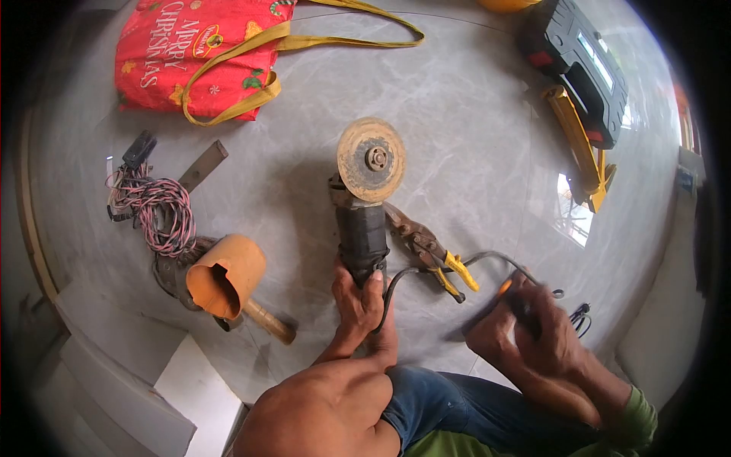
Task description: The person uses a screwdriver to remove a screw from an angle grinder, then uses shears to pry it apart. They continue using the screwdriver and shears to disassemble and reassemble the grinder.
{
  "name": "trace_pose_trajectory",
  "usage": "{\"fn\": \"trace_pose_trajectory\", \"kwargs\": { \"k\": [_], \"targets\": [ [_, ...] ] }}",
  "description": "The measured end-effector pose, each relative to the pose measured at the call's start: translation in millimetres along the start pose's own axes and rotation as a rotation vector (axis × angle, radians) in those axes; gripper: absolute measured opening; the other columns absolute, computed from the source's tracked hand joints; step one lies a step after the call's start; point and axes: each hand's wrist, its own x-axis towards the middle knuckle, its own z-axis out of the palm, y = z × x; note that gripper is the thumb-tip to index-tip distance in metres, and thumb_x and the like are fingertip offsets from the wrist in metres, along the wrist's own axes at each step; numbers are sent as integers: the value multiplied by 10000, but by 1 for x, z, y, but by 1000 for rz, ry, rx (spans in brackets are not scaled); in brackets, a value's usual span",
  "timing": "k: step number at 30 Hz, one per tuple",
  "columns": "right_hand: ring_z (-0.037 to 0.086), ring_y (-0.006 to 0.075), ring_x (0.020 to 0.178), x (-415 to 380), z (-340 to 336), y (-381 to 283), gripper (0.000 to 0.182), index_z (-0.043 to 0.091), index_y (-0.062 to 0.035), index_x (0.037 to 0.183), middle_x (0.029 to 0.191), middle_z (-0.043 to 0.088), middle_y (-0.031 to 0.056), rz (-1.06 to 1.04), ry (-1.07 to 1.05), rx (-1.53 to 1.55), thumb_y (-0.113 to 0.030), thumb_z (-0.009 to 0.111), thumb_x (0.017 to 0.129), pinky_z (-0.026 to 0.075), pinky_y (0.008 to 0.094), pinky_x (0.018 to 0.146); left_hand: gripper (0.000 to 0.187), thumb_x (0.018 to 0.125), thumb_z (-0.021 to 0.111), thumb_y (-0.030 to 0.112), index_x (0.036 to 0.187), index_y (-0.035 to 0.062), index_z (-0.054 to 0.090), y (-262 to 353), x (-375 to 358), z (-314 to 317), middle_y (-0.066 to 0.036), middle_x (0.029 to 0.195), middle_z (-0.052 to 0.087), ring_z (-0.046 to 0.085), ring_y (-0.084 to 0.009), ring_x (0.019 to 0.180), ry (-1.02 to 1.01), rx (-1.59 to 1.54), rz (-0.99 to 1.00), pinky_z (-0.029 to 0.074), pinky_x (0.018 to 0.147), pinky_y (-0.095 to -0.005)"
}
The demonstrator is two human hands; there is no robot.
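Observation:
An angle grinder (pixel 362 228) lies in the middle of the floor, its worn cutting disc (pixel 371 160) facing up at the far end. My left hand (pixel 358 297) wraps the near end of its dark body, thumb on the right side. Beside the grinder rest tin snips (pixel 426 247) with yellow grips. The grinder's black cord (pixel 487 255) curves past them toward my right hand (pixel 552 324). Blurred by motion, that hand is closed round a dark object; what it is I cannot tell. A small orange part shows in front of it.
On the left are a coiled pink-and-black cable (pixel 166 209) and an orange cup-shaped piece with a handle (pixel 240 270). A red Christmas bag (pixel 198 57) lies at the back left. A black case (pixel 575 68) and a yellow tool (pixel 575 141) occupy the back right.

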Motion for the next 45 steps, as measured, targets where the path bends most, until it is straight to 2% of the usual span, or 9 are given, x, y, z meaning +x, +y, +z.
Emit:
{"fn": "trace_pose_trajectory", "kwargs": {
  "k": [7, 15, 17, 19, 20, 34, 37, 39, 45],
  "targets": [
    [619, 396, 862, 119, 26, 105, 389, 506, -35, 1216, 1035, 571, 191, -181, 508, -253, -33, 660, 859, 515, 465, 727, 700, 894, 592, 308, 1415, -97, 358, -5, 1, 1, -213, 983, 659, 669, -323, 806, -15, 26, -1, 529, 790, -445],
    [551, 315, 1044, 147, 63, 72, 508, 559, -73, 1265, 1143, 573, 136, -269, 808, -584, -139, 757, 801, 440, 427, 882, 728, 885, 583, 308, 1435, -97, 330, 4, 0, 5, -236, 996, 650, 663, -344, 832, 1, 38, -51, 525, 800, -448],
    [581, 298, 987, 136, 78, 56, 407, 632, -84, 1181, 1133, 597, 124, -494, 750, -450, -147, 763, 801, 448, 424, 804, 727, 878, 581, 298, 1434, -98, 329, 3, 0, 4, -243, 1017, 646, 661, -350, 862, 3, 60, -71, 522, 818, -450],
    [634, 266, 907, 121, 81, 36, 294, 662, -61, 1102, 980, 639, 85, -737, 285, -234, -122, 727, 821, 487, 384, 781, 727, 871, 579, 288, 1433, -99, 328, 4, 0, 7, -250, 1039, 642, 659, -357, 893, -3, 75, -86, 518, 835, -452],
    [645, 237, 894, 125, 96, 32, 275, 662, -64, 1109, 968, 645, 72, -827, 291, -234, -132, 716, 848, 483, 373, 793, 730, 861, 575, 276, 1436, -98, 327, 7, 1, 8, -255, 1060, 639, 654, -363, 914, -1, 54, -90, 515, 851, -451],
    [639, 242, 758, 138, 120, 3, 185, 697, -82, 1044, 874, 672, 48, -676, 243, -145, -143, 745, 875, 452, 366, 710, 678, 894, 498, 237, 1467, -71, 308, 2, 2, 8, -283, 1188, 610, 630, -394, 1048, 7, -58, -75, 491, 922, -457],
    [635, 204, 896, 139, 121, 4, 237, 663, -82, 1132, 908, 631, 26, -646, 186, -159, -209, 672, 932, 421, 376, 807, 605, 959, 438, 300, 1410, -98, 376, -2, 0, 10, -228, 1118, 655, 655, -336, 984, 50, 46, 21, 506, 877, -429],
    [641, 245, 760, 140, 119, 0, 172, 687, -86, 1030, 848, 658, 54, -698, 251, -223, -147, 743, 878, 447, 362, 706, 599, 962, 430, 280, 1415, -105, 364, -2, -1, 10, -234, 1113, 655, 656, -349, 984, 49, 57, 16, 506, 878, -434],
    [665, 293, 812, 140, 120, -1, 162, 681, -70, 1035, 868, 664, 97, -629, 208, -160, -134, 726, 893, 492, 380, 721, 697, 926, 481, 264, 1484, -79, 244, -3, -1, 8, -304, 1202, 597, 627, -442, 1022, -31, -26, -39, 487, 906, -497]
  ]
}}
